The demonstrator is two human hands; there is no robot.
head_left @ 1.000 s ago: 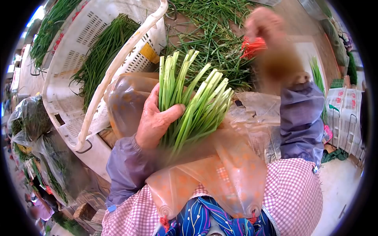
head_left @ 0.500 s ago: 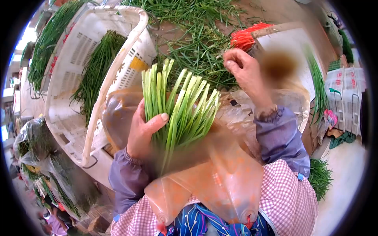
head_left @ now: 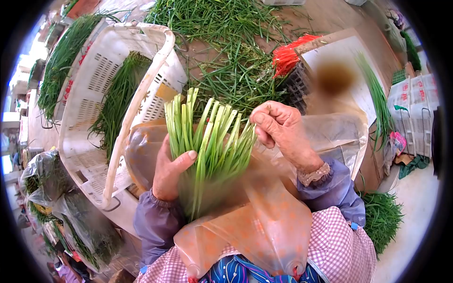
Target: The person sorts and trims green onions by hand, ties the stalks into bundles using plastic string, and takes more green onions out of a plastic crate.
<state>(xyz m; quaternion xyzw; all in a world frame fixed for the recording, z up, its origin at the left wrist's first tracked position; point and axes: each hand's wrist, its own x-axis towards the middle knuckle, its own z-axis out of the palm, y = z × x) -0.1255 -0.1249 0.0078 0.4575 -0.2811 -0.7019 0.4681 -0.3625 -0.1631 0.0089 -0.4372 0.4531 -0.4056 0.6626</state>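
Observation:
A fanned bunch of green stalks [head_left: 207, 137], pale cut ends up, rests in my left hand [head_left: 171, 170], its thumb across the front and the fingers hidden behind. My right hand [head_left: 278, 128] is at the right edge of the bunch, thumb and forefinger pinched together at the stalk tips. Whatever lies in that pinch is too small to make out. An orange-patterned clear plastic apron [head_left: 255, 221] covers my lap below the bunch.
A white slatted basket [head_left: 87, 134] holding long greens [head_left: 120, 99] stands at left. Loose green scraps [head_left: 226, 61] lie ahead. Red ties [head_left: 289, 55] sit beside a white board [head_left: 347, 56]. More greens [head_left: 380, 217] are at right, below a white crate [head_left: 413, 118].
My right hand has come from the red ties down and left to the bunch's right edge. My left hand still holds the bunch, now slightly further left and lower in view.

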